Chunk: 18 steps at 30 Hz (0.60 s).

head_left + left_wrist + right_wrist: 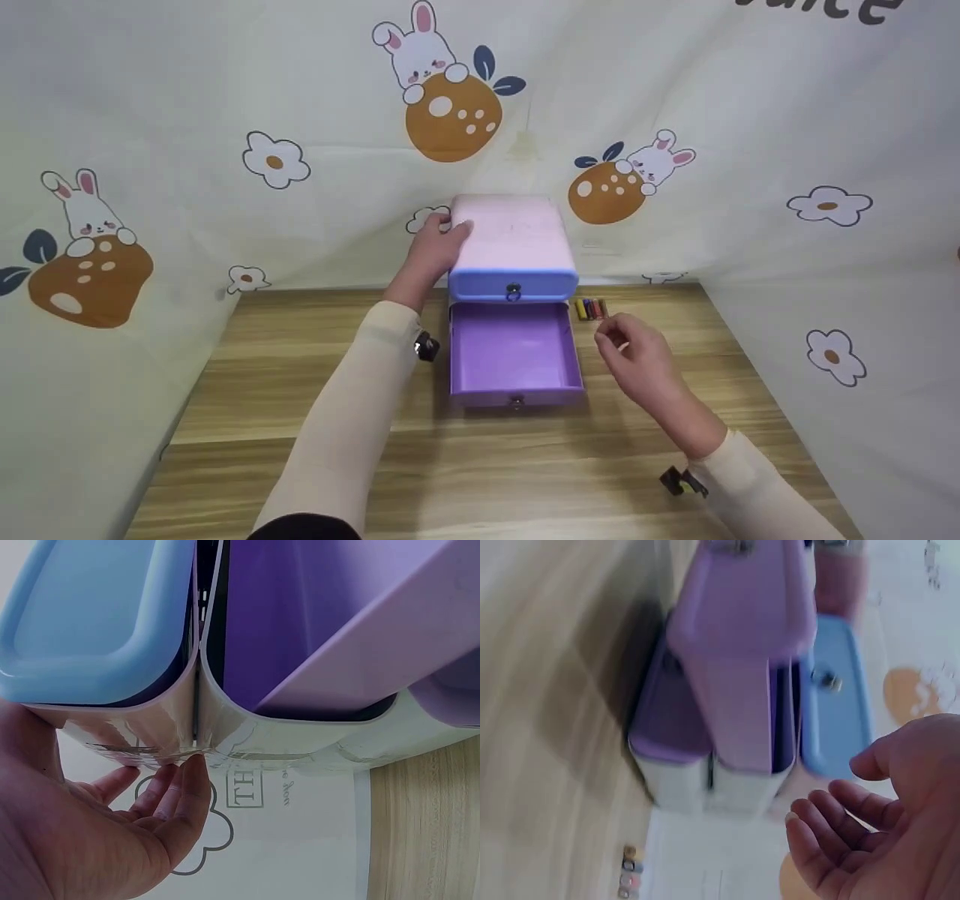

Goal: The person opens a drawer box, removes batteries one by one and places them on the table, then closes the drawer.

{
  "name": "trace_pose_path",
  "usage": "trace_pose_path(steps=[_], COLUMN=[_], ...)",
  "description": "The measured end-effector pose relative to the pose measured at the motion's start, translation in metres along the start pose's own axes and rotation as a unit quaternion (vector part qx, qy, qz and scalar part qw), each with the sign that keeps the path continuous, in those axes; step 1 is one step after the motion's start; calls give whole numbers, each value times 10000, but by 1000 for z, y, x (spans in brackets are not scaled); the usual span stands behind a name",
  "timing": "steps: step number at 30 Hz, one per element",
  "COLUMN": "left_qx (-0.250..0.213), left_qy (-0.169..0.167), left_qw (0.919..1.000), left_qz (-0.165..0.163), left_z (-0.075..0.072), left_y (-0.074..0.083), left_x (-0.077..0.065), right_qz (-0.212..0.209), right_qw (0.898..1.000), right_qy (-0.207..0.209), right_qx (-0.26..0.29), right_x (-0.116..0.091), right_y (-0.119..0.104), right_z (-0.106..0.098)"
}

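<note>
A small stacked drawer cabinet has a pink top [514, 232] and a closed blue top drawer [480, 285]. Below it, a purple drawer [516, 349] is pulled well out, with its bare bottom showing. My left hand [439, 244] rests against the cabinet's left side, thumb at the top edge; the left wrist view shows its fingers [191, 799] touching the side wall. To the right of the pulled-out drawer, my right hand [637, 356] hovers with loosely curled fingers and holds nothing. Just beyond its fingertips lie several small batteries [591, 309] on the table.
Another purple drawer [667, 705] sits closed at the bottom of the cabinet. The wooden table [300, 420] meets a printed cloth backdrop [337, 225] close behind the cabinet, with cloth on both sides too.
</note>
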<state>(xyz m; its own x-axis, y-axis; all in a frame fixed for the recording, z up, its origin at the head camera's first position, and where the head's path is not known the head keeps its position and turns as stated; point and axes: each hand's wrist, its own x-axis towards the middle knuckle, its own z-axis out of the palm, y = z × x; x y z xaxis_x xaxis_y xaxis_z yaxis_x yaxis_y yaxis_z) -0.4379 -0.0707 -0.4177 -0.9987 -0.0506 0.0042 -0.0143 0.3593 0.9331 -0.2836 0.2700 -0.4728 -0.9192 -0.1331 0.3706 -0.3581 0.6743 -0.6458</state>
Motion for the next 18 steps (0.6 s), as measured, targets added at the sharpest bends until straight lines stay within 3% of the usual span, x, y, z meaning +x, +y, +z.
trace_pose_path(steps=[6,10,18], left_qx=[-54,-66,63], left_qy=[-15,-33,42], left_qw=[10000,10000,10000], left_qz=[-20,-43,7], left_z=[1,1,1], left_y=[1,1,-1], left_x=[0,0,1], right_qz=[-877,-1256,-1437], right_qw=[9958,9916,9850], right_qy=[20,-278,-954], right_qx=[-268,-146,76], right_x=[-38,-58,-82], right_y=[-16,-25,-26], right_z=[8,18,49])
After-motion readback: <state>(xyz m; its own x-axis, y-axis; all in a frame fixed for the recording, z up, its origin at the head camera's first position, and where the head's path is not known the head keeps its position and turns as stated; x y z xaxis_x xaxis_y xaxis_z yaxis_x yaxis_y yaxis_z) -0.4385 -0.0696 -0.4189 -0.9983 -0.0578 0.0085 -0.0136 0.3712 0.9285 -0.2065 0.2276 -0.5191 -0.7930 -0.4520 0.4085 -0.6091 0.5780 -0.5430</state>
